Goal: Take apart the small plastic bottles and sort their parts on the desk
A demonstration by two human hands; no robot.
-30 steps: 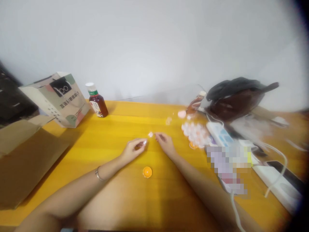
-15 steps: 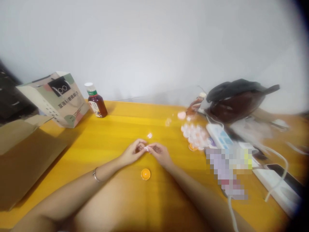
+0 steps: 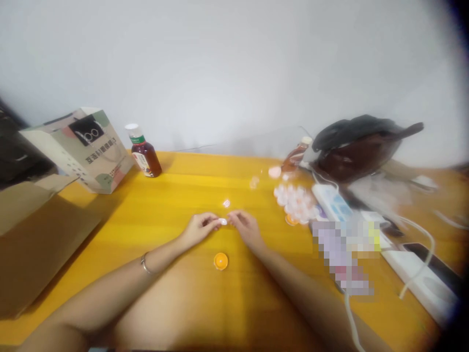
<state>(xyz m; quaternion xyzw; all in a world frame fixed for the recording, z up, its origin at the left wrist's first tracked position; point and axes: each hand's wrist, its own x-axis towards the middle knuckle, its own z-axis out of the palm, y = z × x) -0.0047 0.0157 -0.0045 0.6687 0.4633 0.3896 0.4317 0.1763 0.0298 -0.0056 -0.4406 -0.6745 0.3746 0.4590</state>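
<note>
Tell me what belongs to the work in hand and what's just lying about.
Apparently in use:
small whitish piece in the left hand; right hand close by
small pale piece just beyond
round orange piece nearby

Apparently lying about:
dark red bottle with white cap
beige patterned paper bag
brown cardboard box

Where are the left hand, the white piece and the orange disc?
Left hand (image 3: 196, 230): head view, middle of the hand.
White piece (image 3: 223, 222): head view, its visible middle.
Orange disc (image 3: 221, 261): head view, middle of top face.
</note>
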